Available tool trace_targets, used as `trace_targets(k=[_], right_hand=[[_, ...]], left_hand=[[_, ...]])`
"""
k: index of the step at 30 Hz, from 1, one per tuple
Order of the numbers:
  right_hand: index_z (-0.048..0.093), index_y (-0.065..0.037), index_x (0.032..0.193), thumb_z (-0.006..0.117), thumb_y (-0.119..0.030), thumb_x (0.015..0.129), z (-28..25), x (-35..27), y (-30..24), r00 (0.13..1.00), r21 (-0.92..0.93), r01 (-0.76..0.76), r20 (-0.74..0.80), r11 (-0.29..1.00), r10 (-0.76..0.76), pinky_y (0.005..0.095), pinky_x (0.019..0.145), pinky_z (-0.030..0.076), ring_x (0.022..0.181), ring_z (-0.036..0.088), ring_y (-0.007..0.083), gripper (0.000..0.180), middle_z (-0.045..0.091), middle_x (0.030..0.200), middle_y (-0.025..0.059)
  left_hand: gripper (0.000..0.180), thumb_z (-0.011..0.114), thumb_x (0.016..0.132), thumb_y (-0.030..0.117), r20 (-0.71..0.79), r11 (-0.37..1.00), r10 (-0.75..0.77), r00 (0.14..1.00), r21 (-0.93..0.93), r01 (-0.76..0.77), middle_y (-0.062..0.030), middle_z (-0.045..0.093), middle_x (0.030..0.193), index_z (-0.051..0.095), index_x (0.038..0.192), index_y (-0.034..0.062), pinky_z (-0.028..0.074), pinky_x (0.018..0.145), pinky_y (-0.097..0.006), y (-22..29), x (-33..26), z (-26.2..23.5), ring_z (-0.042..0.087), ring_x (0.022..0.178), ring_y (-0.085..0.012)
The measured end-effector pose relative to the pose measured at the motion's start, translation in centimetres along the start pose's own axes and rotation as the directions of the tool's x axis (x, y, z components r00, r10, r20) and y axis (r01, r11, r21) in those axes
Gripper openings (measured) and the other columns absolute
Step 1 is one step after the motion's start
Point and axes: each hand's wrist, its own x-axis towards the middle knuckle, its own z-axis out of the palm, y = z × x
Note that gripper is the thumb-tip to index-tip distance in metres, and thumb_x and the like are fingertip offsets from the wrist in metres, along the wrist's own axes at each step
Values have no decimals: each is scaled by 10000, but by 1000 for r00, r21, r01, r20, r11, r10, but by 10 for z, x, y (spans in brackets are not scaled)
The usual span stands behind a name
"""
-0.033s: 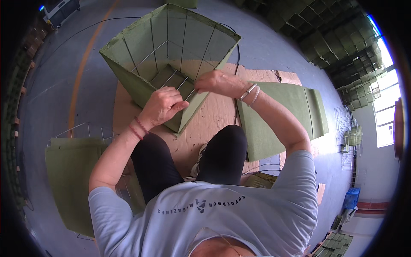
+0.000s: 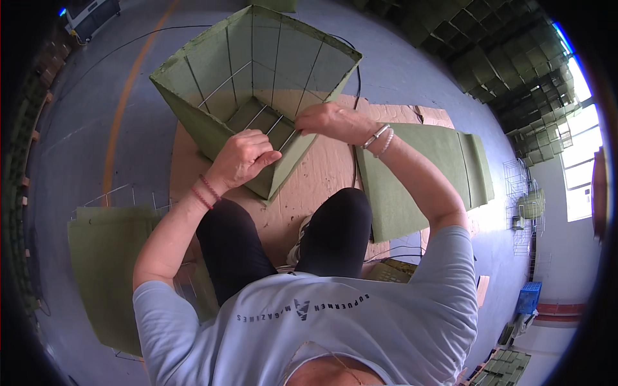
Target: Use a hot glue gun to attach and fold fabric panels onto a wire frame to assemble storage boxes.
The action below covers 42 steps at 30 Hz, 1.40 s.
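Left hand (image 2: 241, 157) and right hand (image 2: 331, 120) each grasp the near rim of 1 green fabric-lined wire basket (image 2: 212, 64), its interior holding only wire grid.

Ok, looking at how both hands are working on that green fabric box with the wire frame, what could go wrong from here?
Both hands pinch the near rim of the green fabric-lined wire box, so bare wire ends could prick the left hand or right hand. The box sits tilted on the cardboard sheet; a hard pull might tip it toward the knees. The black cable running behind the box could snag.
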Motion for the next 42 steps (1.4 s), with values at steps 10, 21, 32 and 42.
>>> trace_targets(k=[10,21,32,42], right_hand=[[642,-34,878,631,-176,891,1,-1,6,998,13,-28,50,1000,27,397,746,534,814,662,304,144,662,811,123],[615,-29,851,653,-197,874,4,7,-14,997,-67,77,8,995,-77,401,720,534,825,660,302,174,645,794,108],[631,-17,899,691,-283,849,21,6,-33,988,29,65,-141,997,-60,413,790,514,840,633,300,276,615,764,106],[684,-16,969,578,-431,936,23,4,-6,950,16,-310,33,951,310,411,817,497,853,614,344,430,644,848,173]], left_hand=[[486,568,956,371,89,998,18,996,59,-23,-110,492,639,517,634,9,440,639,-409,-3,0,0,515,653,-307],[534,512,984,409,63,999,38,997,17,-39,-124,494,642,511,646,-5,441,641,-420,-5,3,-3,520,667,-326],[484,510,988,382,74,999,29,997,25,-31,-127,509,666,528,692,-1,462,713,-423,-6,2,-11,543,713,-330],[549,462,1008,420,9,990,-76,997,117,74,-133,504,630,515,652,6,452,906,-418,-23,-5,-17,538,697,-330]])
